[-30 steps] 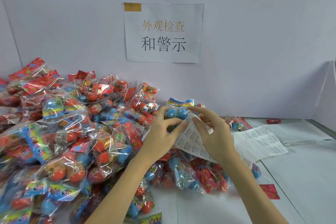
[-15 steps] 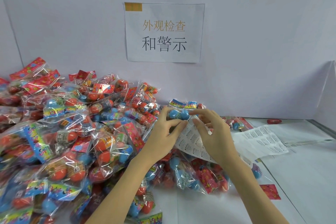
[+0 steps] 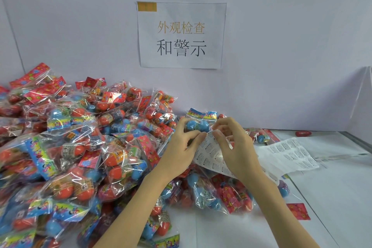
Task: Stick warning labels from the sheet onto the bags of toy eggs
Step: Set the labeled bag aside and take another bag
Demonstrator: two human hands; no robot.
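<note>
Head view, centre of the frame: the left hand (image 3: 181, 150) holds the upper left edge of a label sheet (image 3: 211, 154), thumb and curled fingers closed on it. The right hand (image 3: 234, 147) meets it from the right, its thumb and forefinger pinching at the sheet's top corner, the other fingers curled loosely above the paper. The sheet is thin, glossy white paper that bends between the two hands, printed in rows of small rectangular labels; each starts with a warning triangle, but the small text is too fine to read.

Just behind the fingertips, toward the upper centre, lies a bag of blue toy eggs (image 3: 198, 122), clear crinkled film with a bright blue printed header card. Whether either hand touches it I cannot tell.

A heap of bags (image 3: 80, 147) fills the left half of the frame: shiny transparent plastic around smooth red-orange and blue eggs, with red or blue cardboard headers. Some eggs carry a wrap marked "6+".

Right of the hands, a second label sheet (image 3: 289, 155) lies flat on the white table (image 3: 332, 197). A loose red header card (image 3: 299, 210) sits at lower right, and a single red egg (image 3: 303, 133) lies far right by the wall.

On the pale wall, upper centre, hangs a paper sign (image 3: 181, 35) reading "外观检查" in orange and "和警示" in black.
</note>
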